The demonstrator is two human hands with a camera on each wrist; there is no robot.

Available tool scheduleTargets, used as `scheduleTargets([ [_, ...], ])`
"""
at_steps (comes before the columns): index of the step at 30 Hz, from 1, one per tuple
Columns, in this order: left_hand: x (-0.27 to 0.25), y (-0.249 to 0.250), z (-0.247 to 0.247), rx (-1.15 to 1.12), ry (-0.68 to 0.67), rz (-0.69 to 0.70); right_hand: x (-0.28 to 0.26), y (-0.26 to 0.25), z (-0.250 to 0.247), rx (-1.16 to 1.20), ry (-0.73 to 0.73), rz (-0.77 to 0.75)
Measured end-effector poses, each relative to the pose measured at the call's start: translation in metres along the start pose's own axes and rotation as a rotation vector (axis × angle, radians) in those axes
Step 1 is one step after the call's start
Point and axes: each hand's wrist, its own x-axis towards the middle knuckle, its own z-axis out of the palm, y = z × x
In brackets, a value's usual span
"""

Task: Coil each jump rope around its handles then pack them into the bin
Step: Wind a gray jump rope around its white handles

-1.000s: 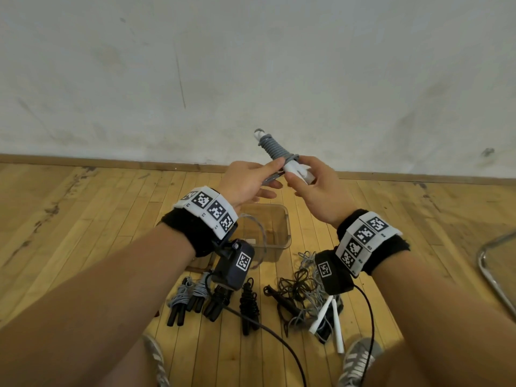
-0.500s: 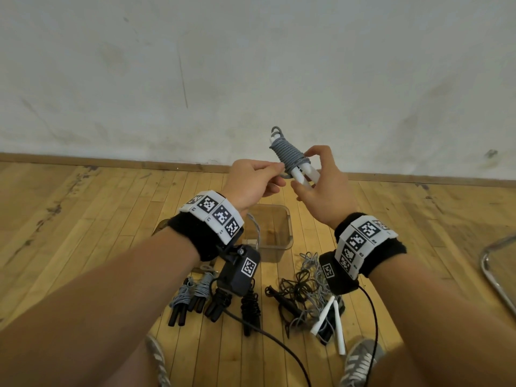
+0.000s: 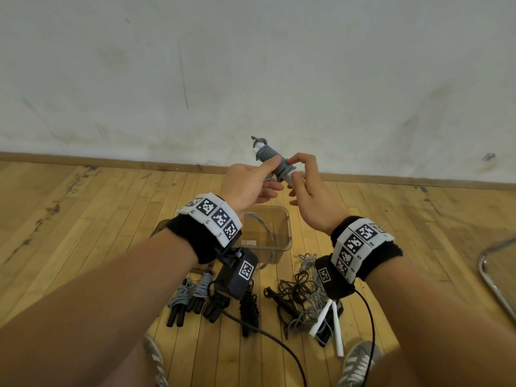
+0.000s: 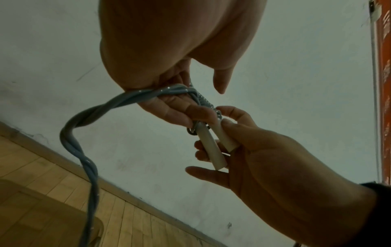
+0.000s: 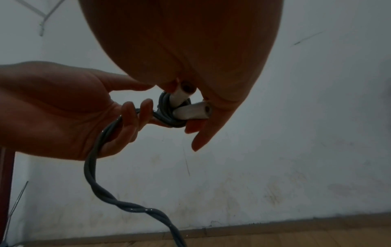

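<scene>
- The right hand (image 3: 312, 202) grasps the pair of white plastic tube handles (image 4: 213, 147) of a grey jump rope; the thumb and curled fingers close round the tubes, with the lower fingers spread loosely beneath them.
- The grey cord coil (image 3: 275, 163) is wound tightly round the upper part of those handles, which tilt up and to the left in front of the wall.
- The left hand (image 3: 247, 185) pinches the twisted grey cord tail (image 4: 88, 133) right beside the coil, its fingers curled over the strands. That grip is closed on the cord, not on the handles.
- From the left hand the loose tail hangs down in a doubled, twisted strand toward the clear plastic rectangular bin (image 3: 284, 238), and a length of grey cord shows inside the bin.
- The bin stands on the wooden plank floor (image 3: 83, 219), below and between the two wrists.
- On the floor nearer the person lie several already coiled ropes with black handles (image 3: 190, 300), side by side at the left.
- To their right sits a loose tangle of black and grey cords (image 3: 301, 291), with two more white handles (image 3: 332, 322) poking out of it.
- Grey striped shoes (image 3: 357, 361) show at the bottom edge.
- A curved metal tube (image 3: 494, 277), perhaps a chair frame, enters at the far right.
</scene>
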Motion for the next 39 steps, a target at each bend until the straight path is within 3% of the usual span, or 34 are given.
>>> scheduleTargets([
  [8, -0.002, -0.002, -0.001, 0.097, 0.055, 0.073, 0.002, -0.003, -0.004, 0.242, -0.007, 0.102],
  [12, 0.001, -0.002, -0.002, 0.079, -0.004, 0.091, 0.002, -0.008, -0.007, 0.399, 0.014, 0.223],
  [17, 0.002, -0.001, 0.0, 0.11, -0.07, 0.093, 0.001, -0.012, -0.009, 0.605, -0.092, 0.325],
  [29, -0.001, -0.005, 0.003, 0.22, -0.138, 0.149, 0.004, -0.001, -0.011, 0.424, -0.005, 0.23],
  [39, -0.002, -0.001, 0.002, 0.208, -0.24, 0.135, 0.002, -0.005, -0.014, 0.613, 0.035, 0.286],
])
